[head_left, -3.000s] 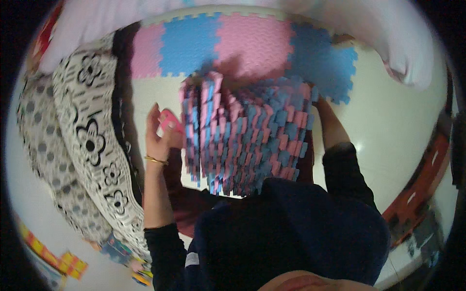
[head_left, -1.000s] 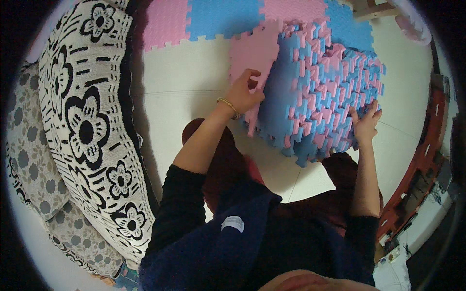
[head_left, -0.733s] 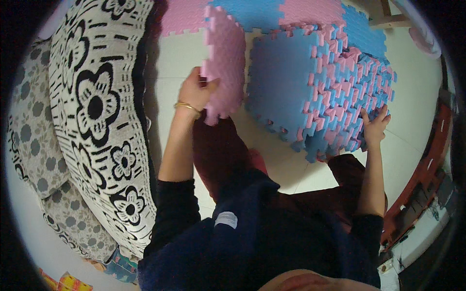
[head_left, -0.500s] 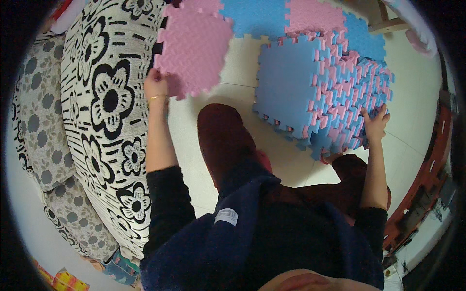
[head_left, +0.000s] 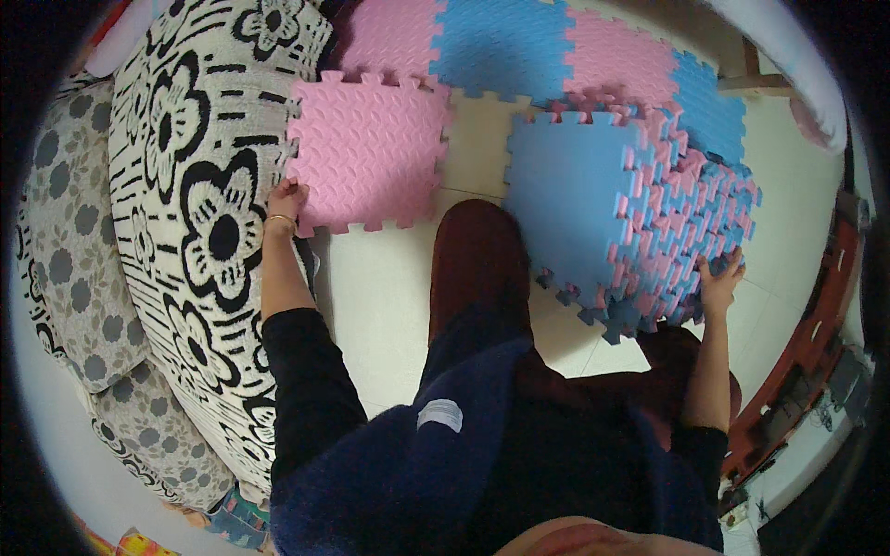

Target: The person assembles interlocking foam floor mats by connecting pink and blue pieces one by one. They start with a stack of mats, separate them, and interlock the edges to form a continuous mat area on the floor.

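My left hand point(head_left: 286, 202) is closed on the lower left corner of a pink foam mat tile point(head_left: 369, 153) with toothed edges and a ridged surface. The tile's far edge lies close to the near edge of a laid row of tiles; whether they interlock I cannot tell. To the right leans a thick stack of blue and pink foam tiles point(head_left: 567, 199), a smooth blue face toward the left. My right hand point(head_left: 720, 278) grips its lower right edge, thumb and fingers apart around the end tiles.
Joined pink and blue tiles point(head_left: 503, 46) run along the far side. A sofa with a black-and-white flower cover point(head_left: 222, 236) borders the left. My bent knee point(head_left: 480, 264) rises between tile and stack. Wooden legs point(head_left: 756, 83) stand far right; a reddish-brown piece of furniture point(head_left: 816, 324) lines the right.
The pink tile has gone from tilted to flatter and squarer to the row, with my left hand still on its corner. The view has shifted; my right hand stays at the stack.
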### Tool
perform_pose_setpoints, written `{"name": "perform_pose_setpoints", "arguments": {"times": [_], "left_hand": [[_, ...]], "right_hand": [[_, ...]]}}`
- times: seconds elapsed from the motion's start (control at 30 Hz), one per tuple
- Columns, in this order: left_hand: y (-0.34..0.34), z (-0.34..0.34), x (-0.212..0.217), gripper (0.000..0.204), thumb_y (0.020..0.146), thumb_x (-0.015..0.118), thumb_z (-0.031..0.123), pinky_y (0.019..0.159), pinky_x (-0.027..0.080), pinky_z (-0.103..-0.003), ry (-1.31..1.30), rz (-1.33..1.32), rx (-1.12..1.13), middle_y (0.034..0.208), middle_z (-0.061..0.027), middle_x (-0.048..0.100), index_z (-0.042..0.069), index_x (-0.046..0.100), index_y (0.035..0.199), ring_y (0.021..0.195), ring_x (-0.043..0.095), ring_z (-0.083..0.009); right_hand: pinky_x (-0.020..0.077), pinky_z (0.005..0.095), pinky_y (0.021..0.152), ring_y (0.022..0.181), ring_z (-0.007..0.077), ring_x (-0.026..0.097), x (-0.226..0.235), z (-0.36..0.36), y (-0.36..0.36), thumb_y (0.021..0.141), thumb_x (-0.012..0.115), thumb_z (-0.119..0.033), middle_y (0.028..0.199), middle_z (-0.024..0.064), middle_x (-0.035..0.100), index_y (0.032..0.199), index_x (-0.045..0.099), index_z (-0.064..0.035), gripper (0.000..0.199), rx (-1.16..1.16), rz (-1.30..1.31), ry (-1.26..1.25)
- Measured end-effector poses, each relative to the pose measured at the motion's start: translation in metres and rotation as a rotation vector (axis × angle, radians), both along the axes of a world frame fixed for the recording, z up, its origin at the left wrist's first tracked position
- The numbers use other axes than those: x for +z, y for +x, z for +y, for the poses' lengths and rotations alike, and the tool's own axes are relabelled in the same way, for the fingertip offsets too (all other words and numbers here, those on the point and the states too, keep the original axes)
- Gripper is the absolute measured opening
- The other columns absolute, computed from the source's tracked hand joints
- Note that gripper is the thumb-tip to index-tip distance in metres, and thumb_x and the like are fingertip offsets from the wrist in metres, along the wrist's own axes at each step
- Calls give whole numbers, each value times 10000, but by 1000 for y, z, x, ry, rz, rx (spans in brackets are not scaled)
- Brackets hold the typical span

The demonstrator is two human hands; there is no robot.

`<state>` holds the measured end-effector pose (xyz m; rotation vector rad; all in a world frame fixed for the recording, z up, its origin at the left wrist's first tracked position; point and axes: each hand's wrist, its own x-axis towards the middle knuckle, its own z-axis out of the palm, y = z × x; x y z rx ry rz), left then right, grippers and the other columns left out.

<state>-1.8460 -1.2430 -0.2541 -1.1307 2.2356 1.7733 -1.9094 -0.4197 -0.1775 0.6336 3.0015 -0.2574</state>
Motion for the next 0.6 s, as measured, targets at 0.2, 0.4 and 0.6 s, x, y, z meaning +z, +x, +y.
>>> {"name": "perform_pose_setpoints", "arguments": {"times": [0.2,0.4,0.6], "left_hand": [[36,-60,-70,336,789,641,127,684,439,-267,-33,-80,227,879,-11,569,57,545,1104,757,532,-140],[15,-68,-140,155,819,593,104,702,449,-275,-395,-467,187,852,21,552,106,582,973,772,512,-130],[-7,-48,-182,218,820,543,175,747,451,-318,-280,-366,300,934,-49,590,106,583,1023,851,547,-189]], "right_hand": [[308,455,1031,1287,367,326,-7,-2,5,770,705,-366,1411,238,248,1437,208,-123,867,114,52,-119],[232,453,1078,1351,381,204,-1,10,6,754,719,-316,1452,237,182,1435,204,-102,880,128,73,-152],[214,458,1085,1359,369,181,9,1,2,770,696,-279,1469,223,128,1444,178,-109,867,112,39,-152]]}}
